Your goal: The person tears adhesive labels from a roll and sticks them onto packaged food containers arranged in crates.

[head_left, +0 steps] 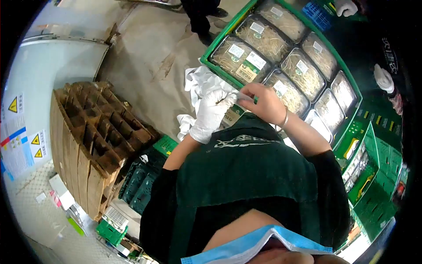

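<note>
My left hand [210, 113], in a white glove, is closed on a crumpled white label strip [198, 81], whose loops spill out to its left. My bare right hand [267, 104] pinches the near end of that strip, close against the gloved fingers. Just beyond both hands stands a green crate [281, 6] with several clear-topped black trays of bean sprouts. The nearest tray [228, 66] bears white labels and a green-and-yellow one. Part of another label shows below my hands, and my fingers hide the exact end of the strip.
Stacked wooden pallets [83, 154] stand at the left, beside dark green crates [143, 185]. More green crates [376, 193] are at the right. Other people's gloved hands [384, 79] appear at the far right and top right. A person's legs [200, 20] are at the top.
</note>
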{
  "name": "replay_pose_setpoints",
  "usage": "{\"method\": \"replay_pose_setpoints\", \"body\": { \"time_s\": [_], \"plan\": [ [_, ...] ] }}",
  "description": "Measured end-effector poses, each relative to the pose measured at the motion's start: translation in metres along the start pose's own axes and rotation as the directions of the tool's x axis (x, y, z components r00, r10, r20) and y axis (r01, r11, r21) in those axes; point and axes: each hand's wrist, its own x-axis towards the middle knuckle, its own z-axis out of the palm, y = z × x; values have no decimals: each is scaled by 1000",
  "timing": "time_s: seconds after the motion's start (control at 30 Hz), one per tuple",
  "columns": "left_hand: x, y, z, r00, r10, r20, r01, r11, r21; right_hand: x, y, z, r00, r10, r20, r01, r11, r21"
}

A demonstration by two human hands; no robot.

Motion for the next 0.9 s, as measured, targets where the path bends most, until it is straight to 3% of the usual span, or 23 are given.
{"method": "replay_pose_setpoints", "body": {
  "time_s": [0.07,0.13,0.2,0.23,0.27,0.3,0.33,0.37,0.4,0.47,0.5,0.53,0.57,0.6,0.63,0.67,0.7,0.73,0.8,0.83,0.87,0.9],
  "plan": [
    [4,0,-1,966,-243,-84,240,970,-47,4,9,-2,997,0,-75,7,996,93],
    [8,3,-4,966,-253,-51,252,968,-17,15,40,-22,925,-296,-240,215,926,-311],
    [13,2,-12,994,-101,32,100,995,32,48,58,-79,929,163,-333,-251,937,-244],
    [18,-3,-20,939,-339,60,319,793,-518,63,92,-96,924,41,-380,-203,894,-399],
    [18,5,-20,941,-338,-1,271,756,-596,75,125,-102,910,-88,-405,-162,824,-542],
    [19,0,-27,944,-329,-23,279,835,-474,84,148,-94,912,-87,-402,-158,828,-538],
    [21,-5,-32,948,-314,-43,282,897,-339,90,169,-83,923,-83,-377,-214,701,-680],
    [22,-2,-29,948,-316,-48,283,899,-336,95,172,-77,932,-75,-354,-259,547,-796],
    [21,3,-23,942,-331,-49,289,878,-383,93,176,-76,932,-73,-355,-258,552,-793],
    [23,2,-12,936,-349,-46,297,854,-427,82,150,-70,852,-78,-518,-395,554,-733],
    [24,-4,-8,953,-301,-36,255,860,-441,74,133,-65,827,-122,-549,-386,588,-711],
    [27,-11,-2,969,-247,-26,208,865,-457,60,120,-61,909,-2,-416,-256,785,-564],
    [28,-20,7,964,-211,-158,143,922,-360,42,100,-57,987,101,-126,-80,984,161],
    [29,-16,10,966,-211,-152,145,922,-358,30,75,-62,994,-24,102,7,987,163],
    [32,-4,10,975,-209,-70,196,967,-162,19,51,-60,992,-124,31,119,985,122],
    [37,12,14,975,-220,10,219,975,45,14,46,-57,998,-56,9,56,998,-14],
    [43,31,20,995,-88,57,67,952,299,13,49,-57,995,-102,-16,102,995,1],
    [49,30,27,994,-85,64,62,951,304,12,51,-57,988,-147,-41,148,989,14],
    [58,24,47,999,17,-46,-12,995,99,11,50,-57,997,-74,-18,74,997,-2],
    [62,19,50,996,62,-58,-53,987,151,12,52,-58,967,-168,-192,170,985,-5],
    [67,16,58,989,-55,-141,60,998,29,17,62,-69,941,-224,-252,209,974,-85],
    [68,14,64,992,-57,-110,48,995,-89,26,74,-83,901,-283,-329,236,956,-175]
  ]
}}
